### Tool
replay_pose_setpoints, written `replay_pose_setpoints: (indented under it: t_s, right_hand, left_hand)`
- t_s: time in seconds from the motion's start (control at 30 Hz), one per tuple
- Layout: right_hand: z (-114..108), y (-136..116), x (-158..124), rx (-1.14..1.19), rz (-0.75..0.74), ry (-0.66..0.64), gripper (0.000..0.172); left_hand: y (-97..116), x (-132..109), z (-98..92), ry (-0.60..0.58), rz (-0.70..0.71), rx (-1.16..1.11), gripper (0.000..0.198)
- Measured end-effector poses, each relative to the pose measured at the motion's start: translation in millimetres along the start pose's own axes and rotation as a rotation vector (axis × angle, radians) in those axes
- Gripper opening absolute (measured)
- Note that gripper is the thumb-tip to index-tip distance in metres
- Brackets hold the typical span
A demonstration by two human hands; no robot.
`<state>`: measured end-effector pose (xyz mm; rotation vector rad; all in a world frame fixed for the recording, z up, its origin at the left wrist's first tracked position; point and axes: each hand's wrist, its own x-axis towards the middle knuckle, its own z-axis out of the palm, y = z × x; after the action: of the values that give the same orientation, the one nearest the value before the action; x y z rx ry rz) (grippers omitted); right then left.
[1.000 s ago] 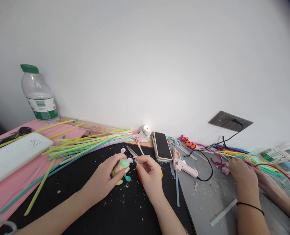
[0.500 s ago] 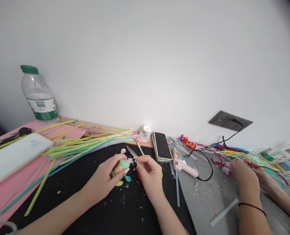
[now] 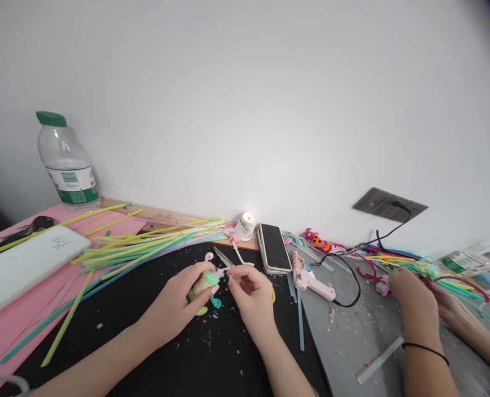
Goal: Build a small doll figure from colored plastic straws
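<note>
My left hand (image 3: 181, 295) is closed around a small craft figure (image 3: 203, 284) wound from yellow and mint-green pipe cleaners. A pale lilac tip sticks out of its right end. Thumb and forefinger of my right hand (image 3: 251, 292) are pinched at that tip; whatever lies between them is too small to make out. Below the figure, a curled teal pipe cleaner (image 3: 215, 301) shows against the black mat (image 3: 178, 358). Just behind my fingers, the pointed metal blades of scissors (image 3: 222, 255) lie on the mat, their handles mostly hidden by my right hand.
Behind the mat lie many loose pipe cleaners (image 3: 145, 251), a paper cup (image 3: 245, 226) and a phone (image 3: 275, 248). A pink glue gun (image 3: 311, 278) with a black cord rests to the right. Farther right, another person's hands (image 3: 414, 292) work. A bottle (image 3: 69, 165) and power bank (image 3: 33, 270) stand left.
My right fingertips have shifted slightly at the figure's tip, and the dark bit there shows less. The red patch below my right hand is now hidden. My left hand keeps its hold.
</note>
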<state>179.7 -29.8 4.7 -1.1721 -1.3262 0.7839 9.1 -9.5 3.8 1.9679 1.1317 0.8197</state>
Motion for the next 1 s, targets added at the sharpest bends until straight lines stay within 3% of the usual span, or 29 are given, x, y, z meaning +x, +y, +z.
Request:
replay_pose_setpoints:
  t_s: [1.0]
  right_hand:
    - [2,-1,3,0.143,0.115,0.026,0.009]
  left_hand:
    - [10,0,-4.8,0.001,-0.028,-0.016,0.02]
